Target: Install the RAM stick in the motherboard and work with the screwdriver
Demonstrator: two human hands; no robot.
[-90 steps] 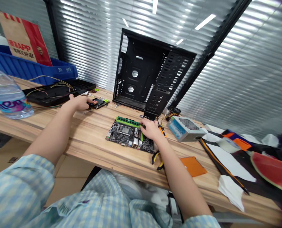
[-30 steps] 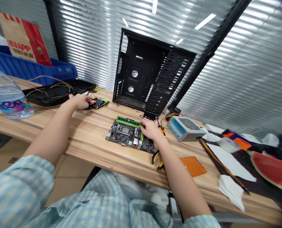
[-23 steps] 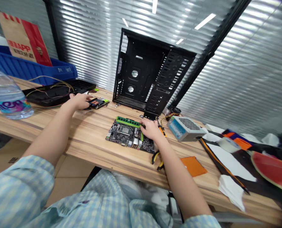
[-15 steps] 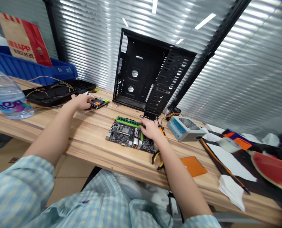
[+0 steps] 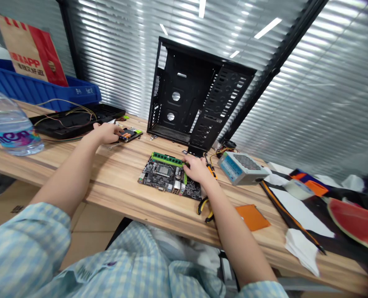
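Observation:
A motherboard (image 5: pixel 163 176) lies on the wooden table in front of me, with a green memory stick (image 5: pixel 168 159) along its far edge and a bare metal processor socket near its middle. My right hand (image 5: pixel 196 167) is closed over the board's right part, fingertips by the end of the memory stick. To the left, my left hand (image 5: pixel 107 132) reaches palm down to a small black tray (image 5: pixel 133 135) that holds orange-and-dark pieces. Its fingers are stretched out at the tray's near left side, and nothing shows in them.
Behind the board stands an open black computer case (image 5: pixel 193 95). A power supply (image 5: pixel 241 167), pliers (image 5: pixel 205 209) and an orange sheet (image 5: pixel 252 217) are to the right. A black panel (image 5: pixel 66 124) with loose wires, a water bottle (image 5: pixel 11 124) and a blue bin (image 5: pixel 47 93) occupy the left.

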